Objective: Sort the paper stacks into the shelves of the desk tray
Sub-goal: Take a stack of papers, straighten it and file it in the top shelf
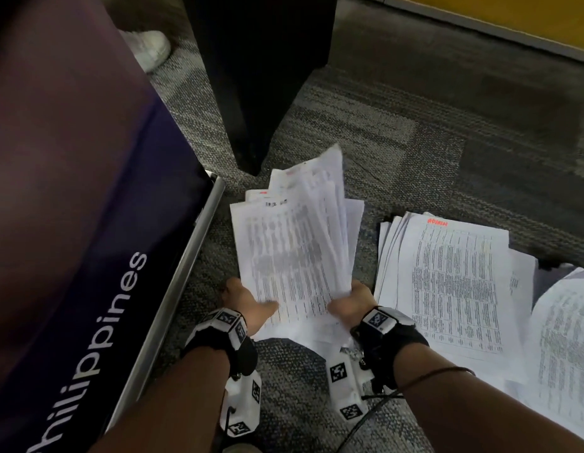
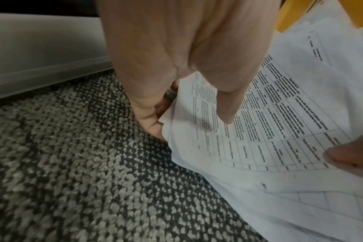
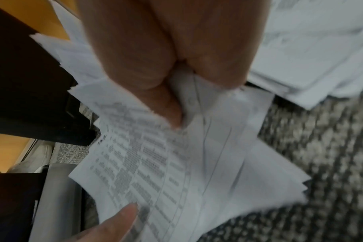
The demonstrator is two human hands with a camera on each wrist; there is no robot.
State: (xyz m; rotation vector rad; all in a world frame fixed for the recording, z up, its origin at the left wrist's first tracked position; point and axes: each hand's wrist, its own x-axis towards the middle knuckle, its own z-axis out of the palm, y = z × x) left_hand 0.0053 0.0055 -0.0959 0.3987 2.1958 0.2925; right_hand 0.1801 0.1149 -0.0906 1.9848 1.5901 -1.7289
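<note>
A loose sheaf of printed sheets (image 1: 294,243) is lifted off the grey carpet, its pages fanned at the far end. My left hand (image 1: 248,302) grips its near left corner, thumb on top and fingers underneath, and the left hand (image 2: 176,98) shows the same hold from the wrist. My right hand (image 1: 349,300) pinches the near right edge; the right hand (image 3: 172,101) has its thumb on the top page of the sheaf (image 3: 155,163). A second paper stack (image 1: 454,289) marked in red at its top lies flat on the carpet to the right. No desk tray shows.
A dark purple panel (image 1: 71,223) with a silver frame edge (image 1: 182,276) stands on the left. A black furniture leg (image 1: 258,76) rises beyond the sheaf. More sheets (image 1: 565,338) lie at the far right. A white shoe (image 1: 150,47) is at the upper left.
</note>
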